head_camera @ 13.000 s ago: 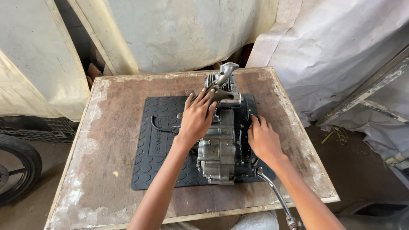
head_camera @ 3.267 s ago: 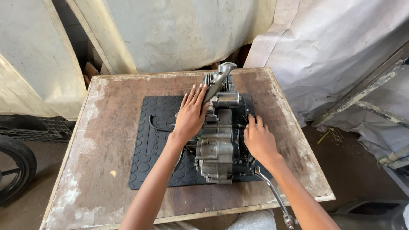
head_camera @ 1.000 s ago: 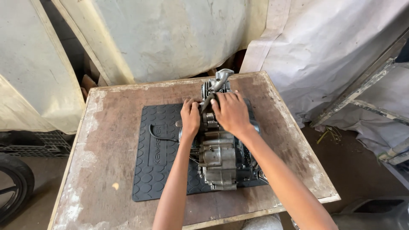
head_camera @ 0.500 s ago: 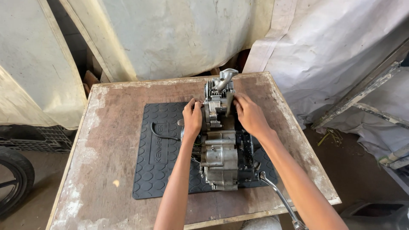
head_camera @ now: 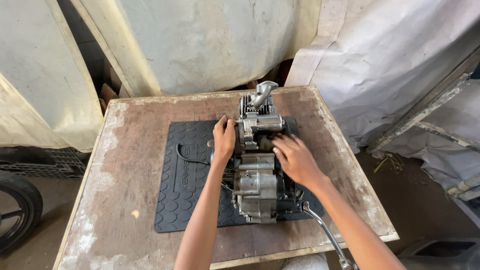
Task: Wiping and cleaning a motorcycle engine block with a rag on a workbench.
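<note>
The engine (head_camera: 257, 165) lies lengthwise away from the person, left hand (head_camera: 223, 140) gripping its left flank, right hand (head_camera: 295, 157) apparently resting open on its right.

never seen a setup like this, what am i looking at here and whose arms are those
There is no machine doing the work: a person wears a camera on the head, so the one picture looks down along their own two bare arms. They stand at a worn wooden table with a black rubber mat on it. On the mat sits a small grey metal engine, its pipe-like part pointing away from the person. The left hand grips the engine's upper left side. The right hand rests on its upper right side, fingers toward the middle. A metal lever sticks out from the engine's near right. Pale sheets hang behind, and part of a tyre shows at far left.
</note>
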